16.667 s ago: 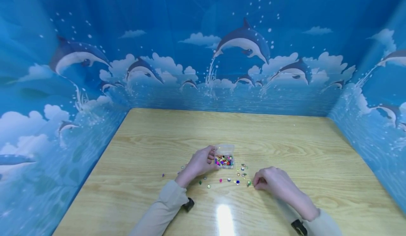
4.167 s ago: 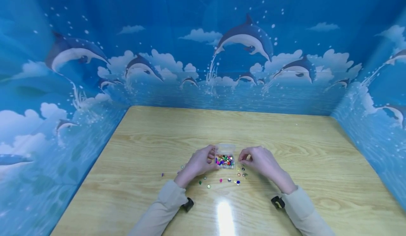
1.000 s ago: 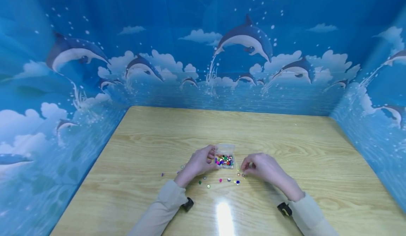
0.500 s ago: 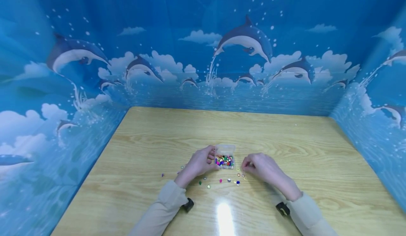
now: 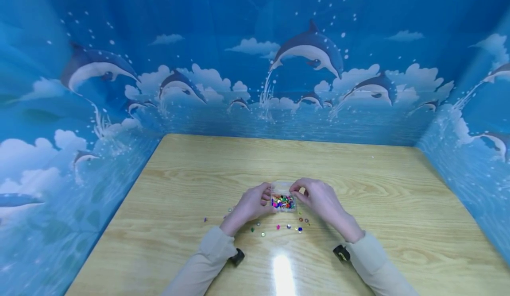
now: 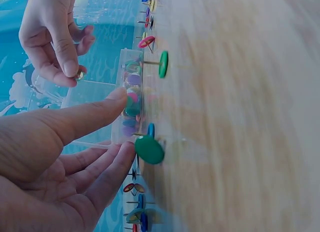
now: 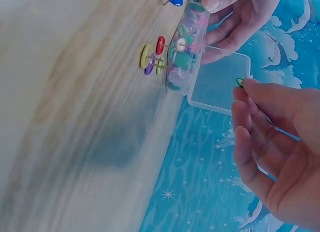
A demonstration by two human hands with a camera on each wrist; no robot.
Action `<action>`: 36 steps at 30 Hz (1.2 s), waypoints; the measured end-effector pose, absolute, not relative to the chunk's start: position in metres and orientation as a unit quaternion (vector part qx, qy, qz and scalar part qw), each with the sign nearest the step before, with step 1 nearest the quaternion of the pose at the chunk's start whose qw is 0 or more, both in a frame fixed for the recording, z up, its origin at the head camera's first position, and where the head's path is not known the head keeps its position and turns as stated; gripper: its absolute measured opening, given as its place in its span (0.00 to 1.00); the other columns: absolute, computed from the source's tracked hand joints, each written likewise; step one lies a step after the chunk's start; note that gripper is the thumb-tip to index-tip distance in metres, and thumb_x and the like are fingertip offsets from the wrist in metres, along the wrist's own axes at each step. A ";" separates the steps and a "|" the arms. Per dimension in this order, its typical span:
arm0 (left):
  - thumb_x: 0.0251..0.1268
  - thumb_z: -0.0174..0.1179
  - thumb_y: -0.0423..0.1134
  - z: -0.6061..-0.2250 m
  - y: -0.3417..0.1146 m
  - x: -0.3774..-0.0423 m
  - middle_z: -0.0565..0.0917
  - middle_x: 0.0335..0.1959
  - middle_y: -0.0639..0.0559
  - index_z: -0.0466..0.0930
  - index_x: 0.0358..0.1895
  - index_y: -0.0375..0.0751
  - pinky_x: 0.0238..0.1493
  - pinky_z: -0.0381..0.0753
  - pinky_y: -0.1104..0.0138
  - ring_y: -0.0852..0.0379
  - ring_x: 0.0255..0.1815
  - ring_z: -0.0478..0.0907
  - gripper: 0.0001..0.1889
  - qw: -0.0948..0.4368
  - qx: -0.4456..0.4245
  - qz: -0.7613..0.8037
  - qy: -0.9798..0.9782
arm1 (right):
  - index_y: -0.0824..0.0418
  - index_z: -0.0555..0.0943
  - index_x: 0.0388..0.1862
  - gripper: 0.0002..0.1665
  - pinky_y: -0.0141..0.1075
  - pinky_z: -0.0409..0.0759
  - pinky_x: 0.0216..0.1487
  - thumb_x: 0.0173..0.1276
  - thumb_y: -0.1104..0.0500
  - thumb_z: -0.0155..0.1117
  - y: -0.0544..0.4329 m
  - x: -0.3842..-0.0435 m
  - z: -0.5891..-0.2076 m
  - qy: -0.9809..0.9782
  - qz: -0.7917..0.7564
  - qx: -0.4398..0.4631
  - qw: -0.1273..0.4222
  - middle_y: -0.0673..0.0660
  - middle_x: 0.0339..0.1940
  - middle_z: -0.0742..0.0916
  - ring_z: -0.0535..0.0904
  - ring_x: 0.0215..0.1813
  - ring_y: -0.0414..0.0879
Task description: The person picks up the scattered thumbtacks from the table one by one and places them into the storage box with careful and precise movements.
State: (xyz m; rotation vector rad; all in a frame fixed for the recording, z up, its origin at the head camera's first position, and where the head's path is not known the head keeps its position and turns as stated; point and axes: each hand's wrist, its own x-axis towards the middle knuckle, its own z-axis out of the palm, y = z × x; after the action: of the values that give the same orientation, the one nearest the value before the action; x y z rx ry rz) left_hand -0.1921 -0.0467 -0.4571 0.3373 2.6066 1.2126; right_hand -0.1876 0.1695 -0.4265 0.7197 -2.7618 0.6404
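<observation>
A small clear plastic box (image 5: pixel 285 210), full of colourful thumbtacks, stands on the table with its lid (image 7: pixel 220 81) tipped back. My left hand (image 5: pixel 251 204) holds the box at its left side, thumb at the front and fingers behind. Over the right part of the open box, my right hand (image 5: pixel 318 197) pinches one thumbtack (image 7: pixel 240 82), greenish with a pale centre, between thumb and forefinger. Loose tacks lie around the box, among them a green thumbtack (image 6: pixel 150 149), a red thumbtack (image 7: pixel 160 44) and a yellow thumbtack (image 7: pixel 145 56).
More loose tacks are scattered in front of the box, such as a blue thumbtack (image 5: pixel 300 229), and some lie near the left forearm. The wooden table (image 5: pixel 358 167) meets a blue dolphin-print curtain (image 5: pixel 223 57) at the back and sides.
My right hand has moved from the tacks right of the box, up and left over the box. Fewer tacks lie on that side than earlier. My left hand stays on the box.
</observation>
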 end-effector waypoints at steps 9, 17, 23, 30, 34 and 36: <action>0.51 0.77 0.35 -0.456 -0.047 -0.192 0.84 0.53 0.44 0.73 0.67 0.38 0.56 0.86 0.60 0.48 0.50 0.83 0.36 0.123 0.122 0.426 0.888 | 0.54 0.89 0.39 0.06 0.27 0.79 0.26 0.63 0.61 0.74 0.182 -0.183 -0.427 -0.942 0.219 0.237 0.091 0.50 0.34 0.91 0.78 0.26 0.34; 0.51 0.77 0.34 -0.454 -0.047 -0.191 0.84 0.53 0.43 0.73 0.66 0.37 0.56 0.86 0.60 0.47 0.50 0.83 0.36 0.121 0.123 0.424 0.889 | 0.50 0.88 0.33 0.04 0.25 0.79 0.29 0.60 0.59 0.76 0.203 -0.171 -0.433 -0.940 0.203 0.273 0.010 0.43 0.30 0.89 0.78 0.28 0.30; 0.51 0.77 0.35 -0.455 -0.047 -0.191 0.84 0.52 0.44 0.73 0.66 0.38 0.56 0.86 0.60 0.48 0.50 0.83 0.36 0.124 0.116 0.427 0.888 | 0.48 0.88 0.30 0.06 0.26 0.82 0.32 0.57 0.58 0.78 0.207 -0.166 -0.441 -0.934 0.202 0.294 -0.010 0.41 0.29 0.89 0.81 0.29 0.30; 0.50 0.77 0.34 -0.456 -0.047 -0.191 0.84 0.52 0.45 0.74 0.65 0.38 0.56 0.86 0.60 0.48 0.50 0.83 0.36 0.123 0.117 0.429 0.887 | 0.47 0.88 0.29 0.07 0.27 0.82 0.31 0.57 0.59 0.78 0.205 -0.166 -0.445 -0.937 0.184 0.296 -0.011 0.41 0.28 0.88 0.80 0.29 0.30; 0.50 0.77 0.35 -0.455 -0.047 -0.191 0.84 0.52 0.45 0.74 0.65 0.38 0.56 0.86 0.60 0.48 0.50 0.83 0.36 0.122 0.118 0.428 0.888 | 0.49 0.88 0.29 0.05 0.27 0.82 0.32 0.58 0.59 0.77 0.204 -0.168 -0.444 -0.941 0.182 0.285 -0.005 0.41 0.28 0.89 0.80 0.29 0.31; 0.51 0.77 0.34 -0.455 -0.048 -0.191 0.84 0.52 0.45 0.74 0.65 0.38 0.56 0.86 0.60 0.48 0.50 0.83 0.36 0.123 0.118 0.428 0.888 | 0.50 0.87 0.29 0.06 0.27 0.82 0.32 0.60 0.60 0.76 0.202 -0.169 -0.442 -0.942 0.184 0.279 0.003 0.42 0.28 0.88 0.80 0.28 0.32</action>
State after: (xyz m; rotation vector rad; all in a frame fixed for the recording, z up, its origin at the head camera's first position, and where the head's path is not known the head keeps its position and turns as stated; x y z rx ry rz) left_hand -0.1908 -0.0476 -0.4553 0.3436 2.5904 1.2479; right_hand -0.1691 0.2018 -0.4422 0.8760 -2.9545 0.5758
